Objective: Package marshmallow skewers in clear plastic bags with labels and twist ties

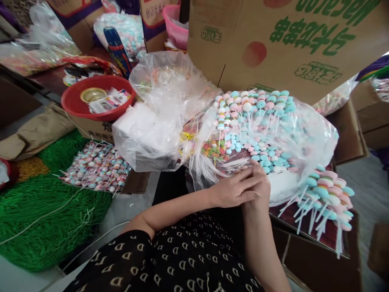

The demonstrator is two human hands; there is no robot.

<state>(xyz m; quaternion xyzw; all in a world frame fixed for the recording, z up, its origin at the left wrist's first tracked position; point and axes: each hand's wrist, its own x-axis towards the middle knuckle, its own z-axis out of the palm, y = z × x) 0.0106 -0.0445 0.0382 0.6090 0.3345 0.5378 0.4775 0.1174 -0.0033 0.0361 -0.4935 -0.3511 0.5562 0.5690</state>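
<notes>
My left hand (234,188) lies across my right hand (258,188), and the two touch at the near edge of a heap of pastel disc-candy sticks (252,121). The heap rests on clear plastic sheeting (316,138), with round pink, blue and white candies threaded on thin white sticks. A second bunch of candy sticks (326,194) lies just right of my hands on a dark brown board (306,227). Whether anything sits between my fingers is hidden.
A large printed cardboard box (267,44) stands behind the heap. To the left are a red basin (73,101), a plastic-wrapped white block (136,134), and bagged candy sticks (97,166) on green netting (45,215). More bags and boxes fill the far left.
</notes>
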